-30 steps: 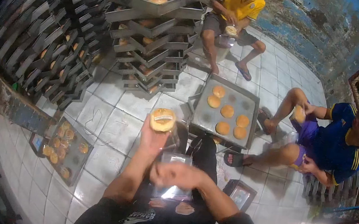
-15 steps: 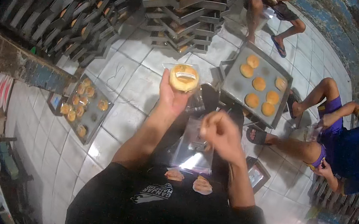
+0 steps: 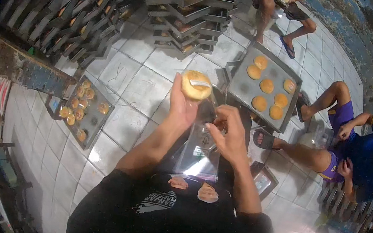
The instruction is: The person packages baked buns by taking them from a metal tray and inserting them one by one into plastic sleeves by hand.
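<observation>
My left hand (image 3: 183,104) is closed around a round golden bun (image 3: 196,89) with a white label strip on top. Clear plastic shows around the bun. Lower and to the right, my right hand (image 3: 230,134) has its fingers curled inward, and what they may pinch is too small to make out. Just beneath it, a stack of clear plastic bags (image 3: 197,158) with some print lies on my lap.
A metal tray of buns (image 3: 277,91) stands at the right, and another tray with wrapped buns (image 3: 95,126) is on the floor at left. Stacked trays (image 3: 185,15) rise ahead. Two people sit nearby, one in a blue shirt (image 3: 355,162) at right, another (image 3: 280,8) at the top.
My left hand has shifted slightly right and the bun is tilted differently. My right hand, blurred before, has its fingers curled over the bags. The blue-shirted person's hands have moved.
</observation>
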The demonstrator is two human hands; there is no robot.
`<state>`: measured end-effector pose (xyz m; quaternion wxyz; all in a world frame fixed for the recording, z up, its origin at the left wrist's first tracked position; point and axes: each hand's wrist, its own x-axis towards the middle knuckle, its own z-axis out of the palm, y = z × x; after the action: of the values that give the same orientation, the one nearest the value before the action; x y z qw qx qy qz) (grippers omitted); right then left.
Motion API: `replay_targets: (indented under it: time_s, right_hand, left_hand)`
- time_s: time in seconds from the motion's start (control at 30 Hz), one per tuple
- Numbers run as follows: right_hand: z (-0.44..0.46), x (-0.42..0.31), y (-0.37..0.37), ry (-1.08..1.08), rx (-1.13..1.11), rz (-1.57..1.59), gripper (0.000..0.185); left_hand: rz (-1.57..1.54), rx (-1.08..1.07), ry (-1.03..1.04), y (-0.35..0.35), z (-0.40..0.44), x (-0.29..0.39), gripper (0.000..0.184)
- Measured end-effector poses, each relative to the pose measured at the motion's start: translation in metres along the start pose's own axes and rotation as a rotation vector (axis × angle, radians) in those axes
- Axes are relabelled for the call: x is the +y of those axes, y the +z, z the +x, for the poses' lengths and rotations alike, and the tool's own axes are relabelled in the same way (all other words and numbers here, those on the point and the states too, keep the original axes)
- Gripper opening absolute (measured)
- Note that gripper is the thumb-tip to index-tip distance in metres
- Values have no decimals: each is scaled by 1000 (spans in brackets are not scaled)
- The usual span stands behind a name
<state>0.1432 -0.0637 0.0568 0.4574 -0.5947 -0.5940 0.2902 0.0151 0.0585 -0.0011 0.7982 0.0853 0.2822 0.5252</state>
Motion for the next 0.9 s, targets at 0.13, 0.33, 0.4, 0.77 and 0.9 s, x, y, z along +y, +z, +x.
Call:
replay_targets:
  time_s: [0.13,0.33,0.4,0.77,0.9]
  right_hand:
    - [-7,6,22,-105,-116,17,15]
    - [-34,-41,-37,258,-730,848,14]
    - [-19,-20,-16,239,-156,251,17]
    - [-45,-11,-16,197,-586,701,24]
    - [-19,-4,-2,-251,175,-382,46]
  left_hand:
    - [13,65,31,11,-6,-22,55]
    - [134,87,117,7,-1,14,57]
    - [77,1,110,-4,1,20,59]
    - [114,-53,79,-31,7,16,55]
    - [11,-150,-253,10,-55,21,58]
